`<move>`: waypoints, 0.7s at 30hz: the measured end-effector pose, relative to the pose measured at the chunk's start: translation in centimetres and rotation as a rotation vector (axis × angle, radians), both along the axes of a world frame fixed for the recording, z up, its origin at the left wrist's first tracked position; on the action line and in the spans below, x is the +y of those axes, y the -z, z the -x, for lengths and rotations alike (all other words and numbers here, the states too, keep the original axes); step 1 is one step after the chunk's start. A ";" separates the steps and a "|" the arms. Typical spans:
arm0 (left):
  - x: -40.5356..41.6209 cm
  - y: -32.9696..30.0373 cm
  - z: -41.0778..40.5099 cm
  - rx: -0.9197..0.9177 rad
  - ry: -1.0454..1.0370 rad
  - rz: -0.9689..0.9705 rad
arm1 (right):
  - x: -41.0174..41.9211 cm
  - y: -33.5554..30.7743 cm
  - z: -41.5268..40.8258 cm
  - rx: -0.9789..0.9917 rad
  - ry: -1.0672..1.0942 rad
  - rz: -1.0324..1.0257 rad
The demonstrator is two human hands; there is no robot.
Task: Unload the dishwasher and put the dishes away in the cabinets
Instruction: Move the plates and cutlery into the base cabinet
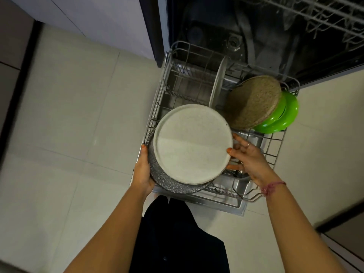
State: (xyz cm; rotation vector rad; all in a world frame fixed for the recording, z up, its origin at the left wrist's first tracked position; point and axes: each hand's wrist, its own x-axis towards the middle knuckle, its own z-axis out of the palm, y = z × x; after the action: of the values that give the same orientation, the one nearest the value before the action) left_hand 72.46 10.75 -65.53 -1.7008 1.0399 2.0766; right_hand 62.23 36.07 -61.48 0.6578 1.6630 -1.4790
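Observation:
I hold a stack of dishes over the front of the pulled-out lower dishwasher rack (275, 152). On top lie white speckled plates (192, 143), face up, resting on a grey speckled dish (167, 181). My left hand (142, 170) grips the stack's left edge from below. My right hand (247, 157) touches the top plate's right rim with its fingertips, fingers spread. In the rack another white plate (217, 82) stands on edge, a brown speckled plate (254, 102) leans tilted, and green plates (283, 115) lean behind it.
The dishwasher tub (256, 32) is open and dark, with the upper rack (315, 14) at the top right. Orange-handled cutlery (234, 166) sits in the rack under my right hand. Pale floor tiles (69, 125) spread to the left; white cabinet fronts (94, 18) stand beyond them.

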 end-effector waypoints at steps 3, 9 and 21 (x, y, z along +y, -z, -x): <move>0.2 0.2 0.6 0.008 -0.009 -0.033 | 0.3 0.8 0.2 0.088 -0.095 -0.105; 1.1 0.5 0.9 0.063 -0.066 -0.115 | -0.4 1.7 0.4 0.159 -0.200 -0.134; -0.2 2.1 1.0 -0.065 -0.010 0.061 | -4.0 3.4 4.6 0.120 -0.337 -0.217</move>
State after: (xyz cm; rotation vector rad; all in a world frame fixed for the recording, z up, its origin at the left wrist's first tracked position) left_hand 71.48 10.51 -67.66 -1.7934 1.0870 2.0015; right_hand 57.65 32.05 -64.89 0.3816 1.9368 -1.1263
